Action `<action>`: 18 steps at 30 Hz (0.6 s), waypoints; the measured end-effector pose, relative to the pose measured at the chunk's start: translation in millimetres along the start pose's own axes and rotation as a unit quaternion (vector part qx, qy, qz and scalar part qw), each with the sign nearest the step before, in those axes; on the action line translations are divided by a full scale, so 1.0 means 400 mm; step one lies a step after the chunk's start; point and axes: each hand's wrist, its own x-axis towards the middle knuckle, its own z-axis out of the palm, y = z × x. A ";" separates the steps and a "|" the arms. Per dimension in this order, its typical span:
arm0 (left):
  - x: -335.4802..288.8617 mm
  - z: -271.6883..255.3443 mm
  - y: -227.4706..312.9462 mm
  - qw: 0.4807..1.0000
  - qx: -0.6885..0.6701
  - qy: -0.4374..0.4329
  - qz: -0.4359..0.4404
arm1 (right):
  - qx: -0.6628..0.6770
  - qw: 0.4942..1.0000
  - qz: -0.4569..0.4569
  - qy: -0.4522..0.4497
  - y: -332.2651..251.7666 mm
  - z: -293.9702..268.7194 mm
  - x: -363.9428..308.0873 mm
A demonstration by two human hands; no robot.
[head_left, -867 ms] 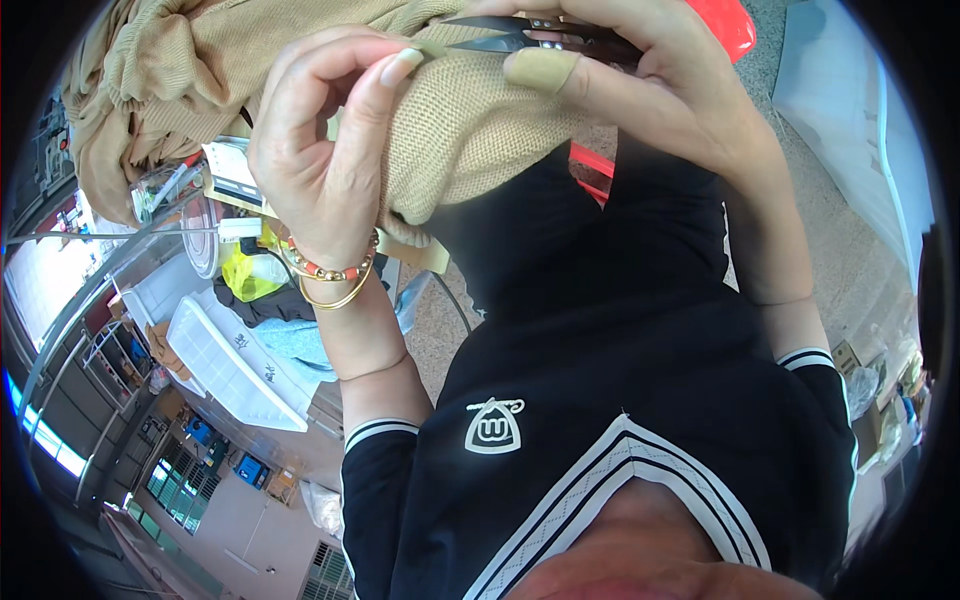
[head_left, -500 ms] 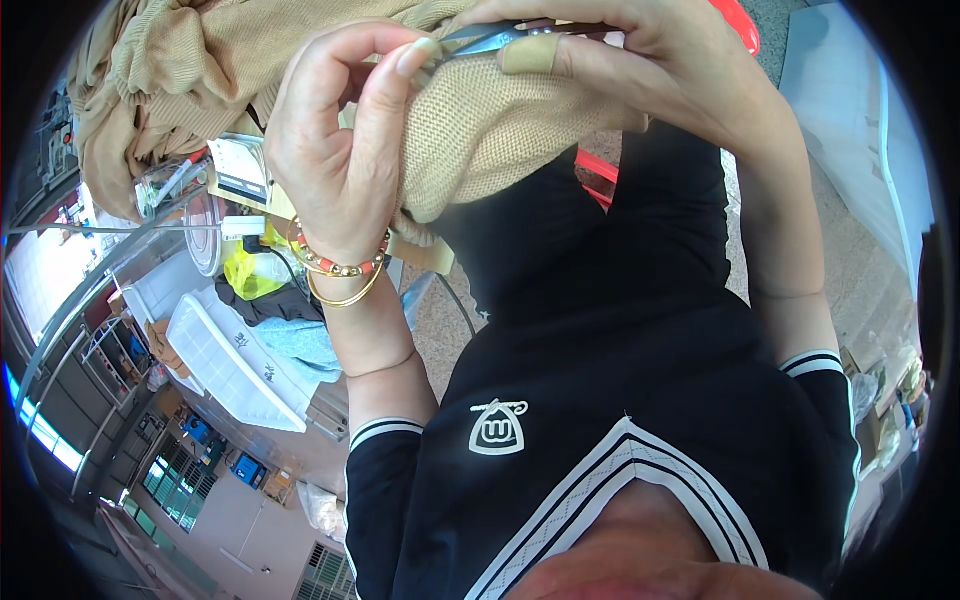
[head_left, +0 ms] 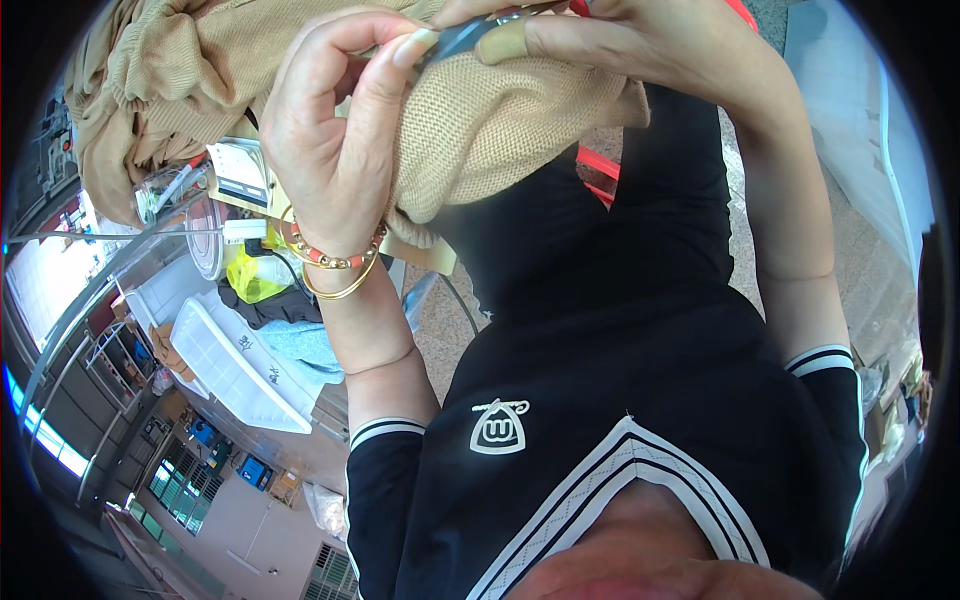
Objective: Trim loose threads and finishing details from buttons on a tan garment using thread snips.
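A tan knitted garment [head_left: 500, 130] hangs in front of my lap, its upper edge between my two hands. Thumb and forefinger of my left hand [head_left: 335, 130] are pinched together on that edge; bracelets circle the wrist. My right hand [head_left: 610, 40] grips a pair of thread snips [head_left: 462, 38] with dark, bluish blades pointing left at my left fingertips. A beige band covers the right thumb. The snips' handles are mostly hidden by my right fingers, and whether the blades touch the knit is unclear.
More tan knitwear [head_left: 190, 70] is heaped at the far left. Below it lie a clear container with pens [head_left: 165, 190], a yellow plastic bag [head_left: 250, 275] and a white plastic basket [head_left: 235, 365]. Translucent sheeting [head_left: 855, 120] stands on the right.
My right hand and the snips have shifted slightly left and up, so the blades sit closer to my left fingertips. My left hand keeps its pinch on the knit.
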 end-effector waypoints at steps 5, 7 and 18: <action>0.012 0.011 -0.006 0.998 0.015 0.004 0.060 | 0.045 0.999 -0.029 -0.010 0.015 0.001 0.006; -0.006 -0.005 -0.009 0.999 0.018 0.015 0.034 | 0.049 0.995 -0.088 0.015 0.006 0.016 0.008; -0.072 -0.001 0.014 0.975 -0.061 0.209 -0.045 | 0.193 0.976 -0.047 0.094 0.025 0.043 -0.026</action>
